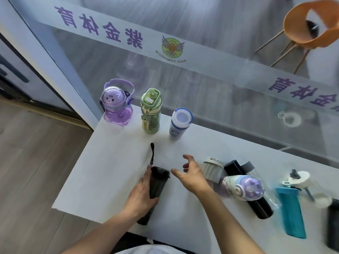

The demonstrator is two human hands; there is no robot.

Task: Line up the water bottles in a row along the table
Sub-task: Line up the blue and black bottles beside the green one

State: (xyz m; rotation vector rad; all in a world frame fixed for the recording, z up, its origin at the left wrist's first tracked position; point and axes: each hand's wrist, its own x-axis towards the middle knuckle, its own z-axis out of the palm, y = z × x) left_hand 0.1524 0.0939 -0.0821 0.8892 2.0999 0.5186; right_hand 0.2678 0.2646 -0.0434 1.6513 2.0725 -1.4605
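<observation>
Three bottles stand upright along the far edge of the white table (110,173): a purple cartoon bottle (117,105), a green bottle (151,112) and a white bottle with a blue rim (179,123). My left hand (141,195) grips a dark smoky bottle (157,182) near the front edge; its black strap (151,153) trails away on the table. Just right of that bottle's lid hovers my right hand (190,175), fingers spread, holding nothing. Several more bottles lie on their sides to the right, among them a purple-capped one (244,187), a black one (256,206) and a teal one (291,211).
A grey-white lidded bottle (212,169) lies behind my right hand. A glass partition with a printed banner (165,48) runs right behind the table. An orange chair (310,28) stands beyond the glass. Wooden floor lies to the left of the table.
</observation>
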